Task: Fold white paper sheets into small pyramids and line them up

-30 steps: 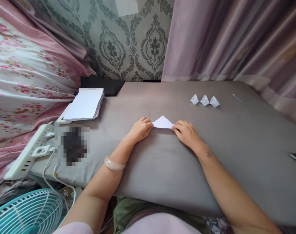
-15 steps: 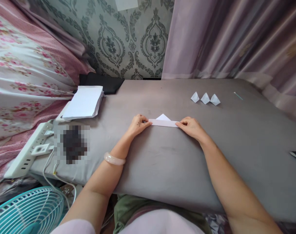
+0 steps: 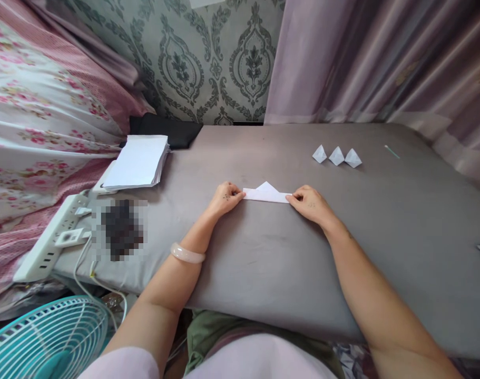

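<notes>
Grey cloth underlies outstretched hands pinching folded paper at 2 ends.

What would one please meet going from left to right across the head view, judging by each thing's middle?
White power strip → stack of paper → left hand → folded paper → right hand → three small folded paper pieces → thin stick.

No readable text, brands or numbers; dark mark on white adapter too blurred.
</notes>
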The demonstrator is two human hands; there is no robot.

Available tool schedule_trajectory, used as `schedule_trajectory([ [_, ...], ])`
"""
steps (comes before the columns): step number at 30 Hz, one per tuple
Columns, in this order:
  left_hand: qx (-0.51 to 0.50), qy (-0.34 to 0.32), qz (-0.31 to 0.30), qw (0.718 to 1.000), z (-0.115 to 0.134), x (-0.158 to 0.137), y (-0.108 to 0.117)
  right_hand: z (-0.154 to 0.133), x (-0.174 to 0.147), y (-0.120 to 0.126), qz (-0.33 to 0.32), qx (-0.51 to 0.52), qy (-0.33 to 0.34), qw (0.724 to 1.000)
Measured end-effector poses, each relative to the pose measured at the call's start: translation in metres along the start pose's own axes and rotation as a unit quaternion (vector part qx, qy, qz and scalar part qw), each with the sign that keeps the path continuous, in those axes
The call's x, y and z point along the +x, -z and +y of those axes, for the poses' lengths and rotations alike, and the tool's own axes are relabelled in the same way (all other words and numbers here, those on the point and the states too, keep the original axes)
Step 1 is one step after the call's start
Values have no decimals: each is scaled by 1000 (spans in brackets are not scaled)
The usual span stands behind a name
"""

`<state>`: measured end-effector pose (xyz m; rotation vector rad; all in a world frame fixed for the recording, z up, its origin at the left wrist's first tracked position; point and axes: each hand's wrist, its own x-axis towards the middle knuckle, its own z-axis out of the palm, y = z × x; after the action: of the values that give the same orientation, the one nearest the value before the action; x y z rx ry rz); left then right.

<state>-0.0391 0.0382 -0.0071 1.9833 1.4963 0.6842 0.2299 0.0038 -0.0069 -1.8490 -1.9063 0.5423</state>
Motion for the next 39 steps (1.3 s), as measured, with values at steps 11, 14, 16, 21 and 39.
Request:
schedule_trajectory([
  [11,19,-30,-7,999,-3,2,-3,-1,0,-2,0,0,3,1000],
  [14,33,-32,0,999,-4,1,-5,1,0,-3,0,-3,13,1000],
  [16,38,-32,4,999,-4,1,-7,1,0,-4,1,-5,19,1000],
  [21,56,-39,7,998,-5,1,-9,-2,-3,-2,5,-30,24,999],
  [39,124,-86,36,988,-6,-7,-15,-6,-13,-9,64,-91,48,993],
])
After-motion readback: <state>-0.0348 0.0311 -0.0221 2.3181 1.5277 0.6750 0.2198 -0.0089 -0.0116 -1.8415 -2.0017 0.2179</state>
